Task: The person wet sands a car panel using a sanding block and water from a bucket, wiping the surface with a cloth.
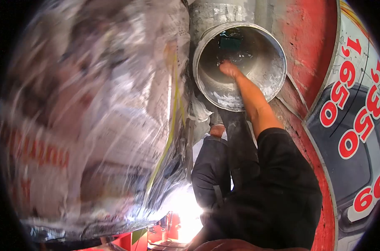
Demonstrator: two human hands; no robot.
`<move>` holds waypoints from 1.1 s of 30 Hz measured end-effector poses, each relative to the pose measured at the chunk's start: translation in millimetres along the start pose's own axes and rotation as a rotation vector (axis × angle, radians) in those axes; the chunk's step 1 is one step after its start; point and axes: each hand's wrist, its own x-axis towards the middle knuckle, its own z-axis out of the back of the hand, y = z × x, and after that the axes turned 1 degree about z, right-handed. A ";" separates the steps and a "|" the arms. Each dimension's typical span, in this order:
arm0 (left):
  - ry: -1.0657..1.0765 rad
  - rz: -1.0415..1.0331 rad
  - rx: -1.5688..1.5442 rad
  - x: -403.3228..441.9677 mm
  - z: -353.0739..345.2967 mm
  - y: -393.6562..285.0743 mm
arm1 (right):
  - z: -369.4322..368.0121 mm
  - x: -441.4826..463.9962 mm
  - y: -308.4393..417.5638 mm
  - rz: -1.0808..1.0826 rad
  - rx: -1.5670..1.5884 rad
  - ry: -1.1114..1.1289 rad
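My right hand reaches down inside a round metal pot, with the bare forearm passing over the near rim. The fingers point toward the pot's bottom and look sunk in a cloudy liquid, so their pose and anything they hold are hidden. A dark rectangular patch shows in the liquid beyond the hand. White residue clings to the pot's inner wall near the rim. My left hand is out of view.
A large bundle of printed paper under clear plastic fills the left side. On the right are a worn red surface and a sign with red numbers. Dark-clothed legs show below the pot.
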 end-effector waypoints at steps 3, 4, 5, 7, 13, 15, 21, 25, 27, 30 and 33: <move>-0.015 0.006 -0.008 -4.2 11.5 -4.1 | 73.7 -68.0 84.5 -0.658 1.464 -0.065; -0.026 0.007 -0.010 -6.5 18.9 -5.8 | 78.5 -78.3 78.1 -0.615 1.598 0.028; -0.035 0.014 -0.015 -8.8 25.9 -9.2 | 86.5 -90.1 75.7 -0.579 1.723 0.130; -0.050 0.029 -0.029 -10.8 35.6 -17.4 | 114.7 -132.4 88.6 -0.441 1.816 0.051; -0.073 0.006 0.175 -16.3 65.6 -25.8 | 338.5 -261.7 270.6 -0.005 1.808 0.197; -0.076 0.038 0.169 -25.5 62.9 -20.5 | 397.1 -287.3 342.7 0.214 1.784 0.272; -0.151 0.086 0.083 -2.0 55.6 -42.9 | 476.7 -302.3 597.9 0.427 1.642 0.262; -0.209 -0.005 -0.074 86.4 56.8 -52.0 | 493.8 -267.2 730.0 0.613 1.420 0.369; -0.150 0.006 0.058 125.5 45.6 -26.4 | 495.8 -244.3 771.7 0.747 1.394 0.302; -0.198 0.110 0.118 141.1 66.5 10.7 | 492.7 -201.6 829.5 0.802 1.242 -0.013; -0.430 0.270 0.077 93.1 72.5 66.9 | 495.4 -153.2 837.0 1.286 -0.043 -0.522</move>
